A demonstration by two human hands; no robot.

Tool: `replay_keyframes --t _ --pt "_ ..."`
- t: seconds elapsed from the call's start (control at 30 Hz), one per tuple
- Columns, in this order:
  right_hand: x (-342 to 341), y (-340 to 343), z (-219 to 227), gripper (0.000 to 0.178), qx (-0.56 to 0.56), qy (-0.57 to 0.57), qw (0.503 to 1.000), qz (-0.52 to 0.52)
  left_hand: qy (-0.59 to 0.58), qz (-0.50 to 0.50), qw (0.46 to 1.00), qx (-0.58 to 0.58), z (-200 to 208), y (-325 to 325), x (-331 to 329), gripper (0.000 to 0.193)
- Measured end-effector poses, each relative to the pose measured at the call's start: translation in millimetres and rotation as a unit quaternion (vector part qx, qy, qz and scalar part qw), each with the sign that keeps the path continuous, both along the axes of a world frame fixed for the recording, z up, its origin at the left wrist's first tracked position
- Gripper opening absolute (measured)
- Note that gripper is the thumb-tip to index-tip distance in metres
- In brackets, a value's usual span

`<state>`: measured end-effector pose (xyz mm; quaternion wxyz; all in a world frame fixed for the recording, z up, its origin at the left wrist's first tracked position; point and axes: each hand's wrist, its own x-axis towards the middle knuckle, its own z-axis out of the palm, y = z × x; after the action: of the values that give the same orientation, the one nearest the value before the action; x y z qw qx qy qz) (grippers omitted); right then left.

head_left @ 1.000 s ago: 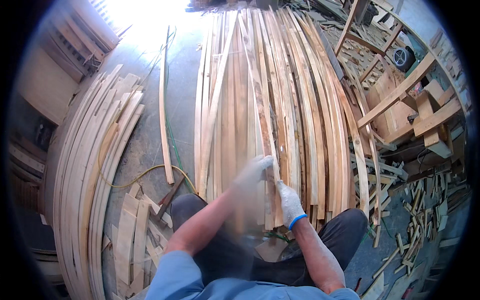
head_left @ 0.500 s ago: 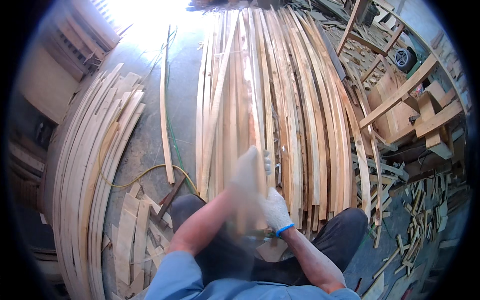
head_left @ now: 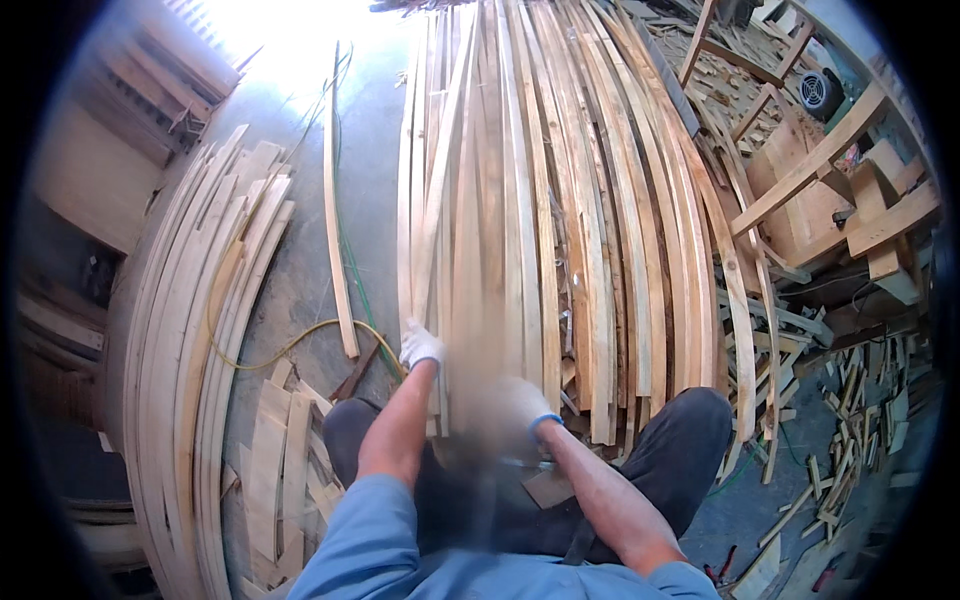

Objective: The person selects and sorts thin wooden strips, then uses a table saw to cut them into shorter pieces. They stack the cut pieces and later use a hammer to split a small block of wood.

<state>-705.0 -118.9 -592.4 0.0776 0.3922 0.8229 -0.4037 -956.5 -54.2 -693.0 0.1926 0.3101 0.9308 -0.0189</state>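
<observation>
Blur hid the gloved right hand (head_left: 508,408) and its fingers, so I could not tell its grip. It sat low against the near ends of the wooden slats (head_left: 520,200). The gloved left hand (head_left: 420,347), arm stretched forward, had its fingers closed on a slat's end at the stack's left edge. Farther left, curved slats (head_left: 190,330) and a yellow hose (head_left: 290,345) lay on the concrete floor (head_left: 370,130).
</observation>
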Motion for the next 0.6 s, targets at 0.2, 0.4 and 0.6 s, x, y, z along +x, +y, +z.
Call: replay_keyframes --t 0.2,0.4,0.6 --pt "13 3 0 0.028 0.091 0.042 0.995 0.003 -0.026 -0.014 0.999 -0.018 13 28 10 0.058" --pt "11 28 54 0.036 0.039 -0.088 0.993 0.072 -0.039 -0.193 0.98 0.009 57 31 63 0.034" --pt "41 9 -80 0.037 0.067 0.055 0.964 -0.252 -0.19 -0.234 0.948 0.098 65 60 138 0.047"
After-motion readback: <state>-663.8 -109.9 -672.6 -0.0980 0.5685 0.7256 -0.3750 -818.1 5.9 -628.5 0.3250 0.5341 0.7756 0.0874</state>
